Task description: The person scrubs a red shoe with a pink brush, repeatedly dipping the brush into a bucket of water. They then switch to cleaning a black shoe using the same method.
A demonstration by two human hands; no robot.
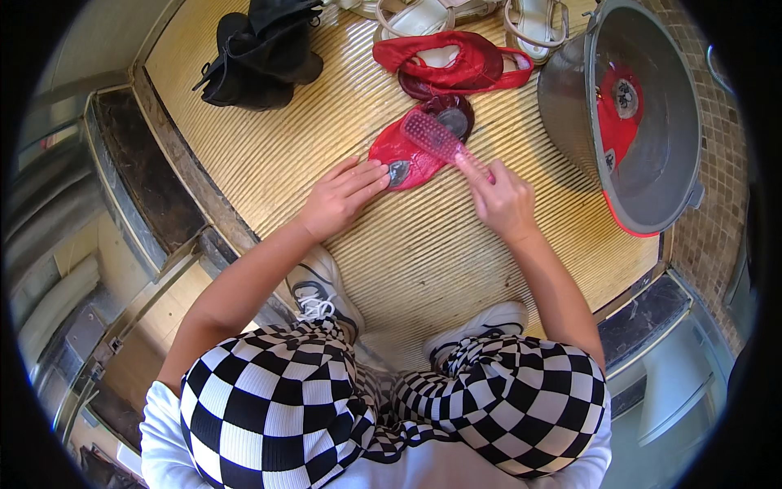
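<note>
A wet red ballet slipper (386,139) with grey sole patches lies sole up on the ribbed floor. The fingertips of my left hand (345,195) press on its near end, beside one patch. In my right hand (504,198) is the handle of a pink translucent plastic scrubbing brush (429,134), whose head lies over the slipper's middle. The brush's bristles are hidden beneath it. Just beyond lies another red slipper (452,58), its opening showing. More red footwear with grey patches (620,116) is inside a grey bucket at the right.
The tilted grey bucket (657,140) stands at the right by a mosaic-tiled edge (696,244). Black boots (259,58) are at the upper left, and pale sandals (421,21) at the top. A raised door-track sill (183,159) runs along the left of the ribbed floor (421,250).
</note>
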